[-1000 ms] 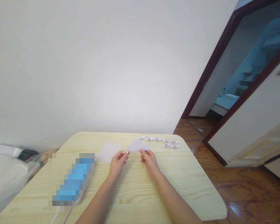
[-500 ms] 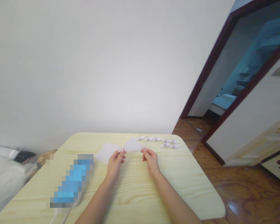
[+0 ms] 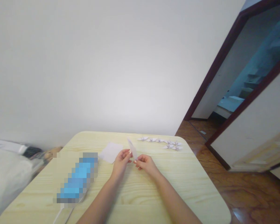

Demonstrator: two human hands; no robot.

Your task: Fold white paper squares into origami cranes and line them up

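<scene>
A small sheet of white paper (image 3: 133,148) stands on edge between my hands, seen nearly side-on. My left hand (image 3: 122,159) pinches its left side between thumb and fingers. Lower down, my right hand (image 3: 144,163) is closed on the near right corner. Left of the hands, a flat white paper stack or sheet (image 3: 110,152) lies on the table; I cannot tell how many layers it has. Several small folded paper figures (image 3: 159,141) sit in two rows at the far right of the table.
The pale wood-grain table (image 3: 177,193) stands against a white wall (image 3: 130,62). At its left lies a pixelated blue device (image 3: 78,179) with a white cable (image 3: 58,215). A doorway (image 3: 226,68) opens at the right, above a wooden floor (image 3: 254,199).
The held paper has turned from flat and wide to upright and narrow. My right hand has moved left and slightly nearer me, closer to my left hand. The view has shifted a little.
</scene>
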